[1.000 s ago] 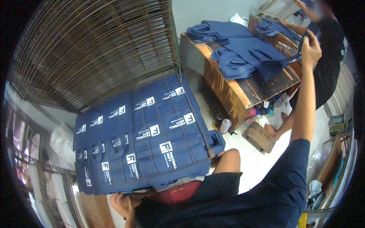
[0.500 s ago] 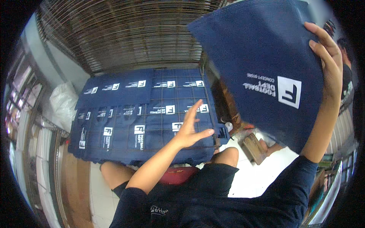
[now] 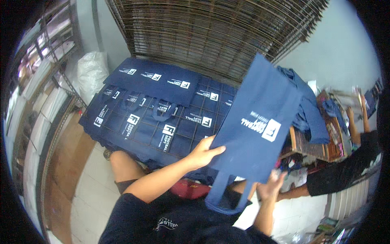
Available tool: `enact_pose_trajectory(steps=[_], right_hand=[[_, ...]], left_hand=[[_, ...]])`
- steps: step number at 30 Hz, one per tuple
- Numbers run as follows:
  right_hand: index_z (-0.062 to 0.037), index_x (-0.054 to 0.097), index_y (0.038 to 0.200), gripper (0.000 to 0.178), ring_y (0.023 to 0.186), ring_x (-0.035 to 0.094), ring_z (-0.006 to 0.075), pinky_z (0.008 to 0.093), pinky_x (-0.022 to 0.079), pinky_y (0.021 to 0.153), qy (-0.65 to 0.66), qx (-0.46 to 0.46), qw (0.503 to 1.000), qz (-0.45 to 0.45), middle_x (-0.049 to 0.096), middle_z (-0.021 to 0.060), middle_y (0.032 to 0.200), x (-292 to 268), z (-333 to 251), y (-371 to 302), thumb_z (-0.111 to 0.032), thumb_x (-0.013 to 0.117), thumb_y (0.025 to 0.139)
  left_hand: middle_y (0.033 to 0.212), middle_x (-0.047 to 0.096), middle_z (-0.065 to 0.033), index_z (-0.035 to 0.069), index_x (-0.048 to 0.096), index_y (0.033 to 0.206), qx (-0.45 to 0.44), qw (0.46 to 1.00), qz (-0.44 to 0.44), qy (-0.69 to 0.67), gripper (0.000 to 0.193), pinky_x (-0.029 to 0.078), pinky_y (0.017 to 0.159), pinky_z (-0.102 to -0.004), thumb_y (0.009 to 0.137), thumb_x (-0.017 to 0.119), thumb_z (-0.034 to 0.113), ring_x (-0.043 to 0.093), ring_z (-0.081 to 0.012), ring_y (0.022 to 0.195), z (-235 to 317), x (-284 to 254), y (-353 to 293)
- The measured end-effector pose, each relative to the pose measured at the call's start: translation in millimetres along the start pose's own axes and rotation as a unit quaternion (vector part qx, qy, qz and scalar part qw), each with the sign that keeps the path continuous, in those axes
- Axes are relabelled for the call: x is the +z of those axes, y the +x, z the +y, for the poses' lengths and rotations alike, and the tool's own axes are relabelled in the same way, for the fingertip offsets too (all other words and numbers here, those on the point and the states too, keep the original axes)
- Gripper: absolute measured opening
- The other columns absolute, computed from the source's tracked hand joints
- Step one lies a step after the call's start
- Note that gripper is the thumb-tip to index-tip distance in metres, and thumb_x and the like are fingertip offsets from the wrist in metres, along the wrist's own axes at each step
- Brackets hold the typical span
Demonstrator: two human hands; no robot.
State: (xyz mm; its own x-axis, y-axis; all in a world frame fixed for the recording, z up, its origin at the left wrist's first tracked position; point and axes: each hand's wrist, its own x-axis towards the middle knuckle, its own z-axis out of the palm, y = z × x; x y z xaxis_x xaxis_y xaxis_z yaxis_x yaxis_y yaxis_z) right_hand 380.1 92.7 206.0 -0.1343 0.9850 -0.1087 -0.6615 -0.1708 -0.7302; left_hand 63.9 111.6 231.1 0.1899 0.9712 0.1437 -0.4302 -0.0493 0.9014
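A navy fabric tote bag [image 3: 248, 122] with a white printed logo slants in front of me, its handle loop [image 3: 223, 199] hanging toward my lap. My left hand [image 3: 203, 153] pinches its left edge, thumb on the front and fingers partly hidden behind. At its lower right corner is my right hand [image 3: 271, 187]; the fingers are blurred, so a grip there cannot be made out. Left of it, more navy bags [image 3: 134, 126] lie on a wire rack. A layer of similar bags [image 3: 158, 75] rests across the far part, printed side up.
A tall stack of wire racks [image 3: 195, 36] stands behind the bags. At right, navy fabric [image 3: 310, 118] drapes over a wooden table [image 3: 304, 144], near another person's dark-clothed leg [image 3: 341, 171]. Left are a white plastic bundle [image 3: 92, 73] and a loaded shelf [image 3: 48, 93].
The raised bag has come down toward my lap, and its handle now shows. My left hand, earlier open above the rack, has closed on its edge. My right hand has dropped. The view has shifted right.
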Motion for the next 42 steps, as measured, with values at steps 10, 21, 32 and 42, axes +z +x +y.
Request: enact_pose_trajectory(steps=[10,21,32,42], right_hand=[[-0.0133,0.035,0.133,0.056,0.069,0.057,0.0157,0.0255,0.049,0.05,-0.333,0.071,0.936,0.084,0.054,0.0129,0.112,19.7,80.7,24.4,0.007,0.05,0.083],[-0.0174,0.036,0.136,0.063,0.09,0.053,0.017,0.0258,0.046,0.053,-0.213,-0.027,0.977,0.005,0.048,0.0068,0.122,89.8,113.6,168.7,0.008,0.041,0.078],[-0.02,0.033,0.138,0.067,0.075,0.05,0.0169,0.0348,0.052,0.059,-0.206,0.0,0.969,0.135,0.047,0.008,0.091,57.7,202.2,330.6,0.008,0.04,0.077],[-0.0126,0.026,0.141,0.07,0.081,0.051,0.0203,0.0382,0.055,0.066,-0.22,0.036,0.966,0.131,0.045,0.0121,0.109,60.2,211.3,358.5,0.008,0.04,0.076]], left_hand=[[0.125,0.051,-0.0116,-0.001,0.035,0.135,-0.007,0.991,0.032,0.132,0.064,0.038,0.096,-0.0278,0.073,0.051,-0.007,0.048,-0.0175,0.115,-47.9,-57.9,-8.9],[0.13,0.047,-0.0158,0.003,0.026,0.141,0.091,0.983,0.092,0.131,0.076,0.039,0.097,-0.0309,0.071,0.054,-0.009,0.047,-0.0214,0.118,20.9,-124.5,70.5],[0.112,0.059,-0.0144,0.004,0.051,0.123,-0.038,0.793,0.283,0.538,0.053,0.041,0.094,-0.0402,0.074,0.066,0.015,0.055,-0.0282,0.109,47.9,-157.8,-181.2],[0.112,0.054,-0.0148,0.007,0.062,0.107,-0.012,0.695,0.331,0.638,0.048,0.032,0.094,-0.0466,0.071,0.063,0.039,0.047,-0.0345,0.113,-33.4,-146.3,-293.6]])
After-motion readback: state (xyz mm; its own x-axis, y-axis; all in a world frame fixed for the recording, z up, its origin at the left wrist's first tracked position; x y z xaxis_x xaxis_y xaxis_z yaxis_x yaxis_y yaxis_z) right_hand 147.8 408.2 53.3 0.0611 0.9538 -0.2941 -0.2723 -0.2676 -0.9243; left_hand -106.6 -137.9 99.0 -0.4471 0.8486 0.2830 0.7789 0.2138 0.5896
